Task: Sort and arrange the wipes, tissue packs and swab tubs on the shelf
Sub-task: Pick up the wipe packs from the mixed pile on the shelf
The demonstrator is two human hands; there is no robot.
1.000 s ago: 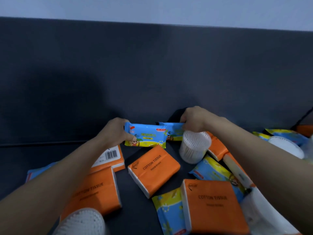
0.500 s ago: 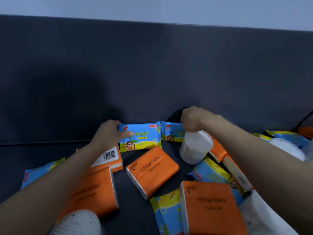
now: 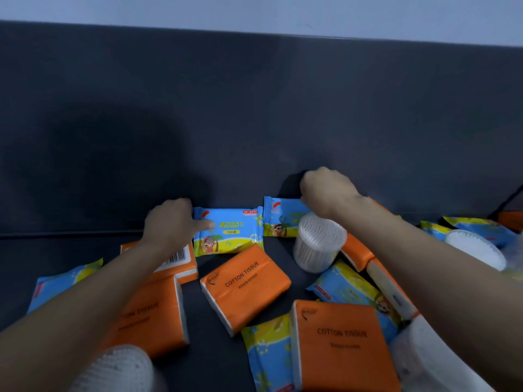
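Wipes pack (blue and yellow) stands on its long edge against the dark back wall of the shelf. The left hand is clamped round its near end, with the thumb laid across the front. End to end with it stands a second wipes pack, gripped at its top edge by the right hand — fingers curled over, tips hidden. Just under that wrist sits a clear swab tub. Below the left thumb lies an orange tissue pack, and a barcoded tissue pack lies beneath the left wrist.
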